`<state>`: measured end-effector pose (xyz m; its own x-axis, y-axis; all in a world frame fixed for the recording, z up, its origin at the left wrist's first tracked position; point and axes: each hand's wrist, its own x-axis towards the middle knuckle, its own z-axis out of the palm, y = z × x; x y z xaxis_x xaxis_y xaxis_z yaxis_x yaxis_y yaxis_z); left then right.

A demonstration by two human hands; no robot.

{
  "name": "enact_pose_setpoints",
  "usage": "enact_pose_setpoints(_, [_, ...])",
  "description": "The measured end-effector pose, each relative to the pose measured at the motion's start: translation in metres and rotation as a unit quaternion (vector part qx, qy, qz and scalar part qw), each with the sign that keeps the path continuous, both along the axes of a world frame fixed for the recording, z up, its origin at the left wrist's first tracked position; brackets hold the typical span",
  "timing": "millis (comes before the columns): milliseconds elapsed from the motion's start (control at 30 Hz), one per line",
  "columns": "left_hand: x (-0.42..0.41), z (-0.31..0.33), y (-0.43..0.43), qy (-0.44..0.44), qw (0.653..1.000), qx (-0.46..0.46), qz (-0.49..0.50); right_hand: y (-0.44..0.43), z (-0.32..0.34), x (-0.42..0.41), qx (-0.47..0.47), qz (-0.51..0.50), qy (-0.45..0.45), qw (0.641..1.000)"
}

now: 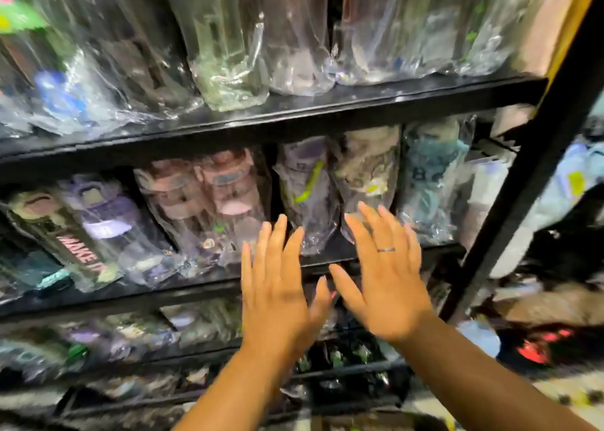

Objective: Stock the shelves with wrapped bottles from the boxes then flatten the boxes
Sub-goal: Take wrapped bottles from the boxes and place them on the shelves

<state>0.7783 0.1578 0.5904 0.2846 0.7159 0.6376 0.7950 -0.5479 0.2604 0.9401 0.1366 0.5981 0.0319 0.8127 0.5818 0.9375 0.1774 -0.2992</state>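
Holding the left hand and the right hand side by side before the front edge of the black metal middle shelf, thumbs nearly meeting, fingers straight and spread apart, gripping nothing. Wearing a thin silver ring on the right one.

Facing a row of bottles wrapped in clear plastic, leaning back along that shelf:
- a grey-purple bottle with a lime-green strap just above the left fingertips
- a cream patterned bottle just above the right fingertips
- a teal-blue bottle next along, toward the shelf's right end by the black upright post
- two pink-capped bottles further left

Possibly brushing the cream bottle's wrap with the right fingertips; too smeared by motion to tell contact from a near miss.

Judging the step as seating and evening the row near the shelf's right end. To do it well:
- Press with flat palms low on the wraps, not on the caps, so as to slide the bottles back from the front edge without tipping them.
- Push both neighbours together to keep the line level.
- Ease off at the first firm resistance, given slick film's readiness to skid sideways.
- Leave no wrap overhanging the front edge.

Seeing no boxes plainly here, so counting the flattening as not yet begun.
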Motion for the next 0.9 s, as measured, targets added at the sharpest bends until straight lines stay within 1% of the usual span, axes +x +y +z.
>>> enact_pose_setpoints(100, [0.006,-0.059,-0.022,0.049,0.996,-0.078,-0.022,-0.037,-0.065,0.017,-0.118,-0.024,-0.019,0.992])
enact_pose_setpoints(167, [0.009,-0.094,-0.032,0.083,0.988,-0.125,-0.034,-0.06,-0.102,0.026,-0.191,-0.049,-0.025,0.98])
enact_pose_setpoints(233, [0.013,-0.128,-0.042,0.14,0.975,-0.17,-0.038,-0.08,-0.137,0.031,-0.253,-0.073,-0.026,0.964])
enact_pose_setpoints(267, [0.016,-0.146,-0.046,0.152,0.968,-0.195,-0.046,-0.089,-0.154,0.034,-0.277,-0.083,-0.027,0.957])
enact_pose_setpoints(367, [0.021,-0.205,-0.056,0.16,0.953,-0.245,-0.071,-0.11,-0.209,0.042,-0.331,-0.102,-0.032,0.938])
enact_pose_setpoints(433, [0.023,-0.249,-0.063,0.136,0.944,-0.292,-0.075,-0.122,-0.248,0.048,-0.37,-0.129,-0.028,0.92])
enact_pose_setpoints(500, [0.023,-0.291,-0.073,0.12,0.924,-0.356,-0.071,-0.135,-0.289,0.05,-0.407,-0.145,-0.013,0.902])
enact_pose_setpoints(533, [0.025,-0.311,-0.076,0.129,0.916,-0.375,-0.064,-0.141,-0.31,0.052,-0.432,-0.156,-0.005,0.888])
enact_pose_setpoints(600, [0.029,-0.357,-0.082,0.164,0.902,-0.394,-0.068,-0.15,-0.353,0.056,-0.472,-0.179,0.008,0.863])
enact_pose_setpoints(667, [0.035,-0.411,-0.086,0.175,0.902,-0.39,-0.067,-0.157,-0.405,0.058,-0.5,-0.184,0.032,0.846])
enact_pose_setpoints(700, [0.034,-0.442,-0.09,0.192,0.89,-0.41,-0.055,-0.16,-0.432,0.056,-0.511,-0.182,0.048,0.839])
enact_pose_setpoints(767, [0.038,-0.5,-0.095,0.214,0.853,-0.474,-0.04,-0.163,-0.487,0.054,-0.548,-0.182,0.074,0.813])
enact_pose_setpoints(833, [0.038,-0.558,-0.104,0.188,0.834,-0.519,-0.009,-0.162,-0.541,0.052,-0.601,-0.166,0.102,0.775])
enact_pose_setpoints(900, [0.036,-0.614,-0.111,0.196,0.813,-0.548,0.011,-0.157,-0.601,0.05,-0.622,-0.159,0.148,0.752])
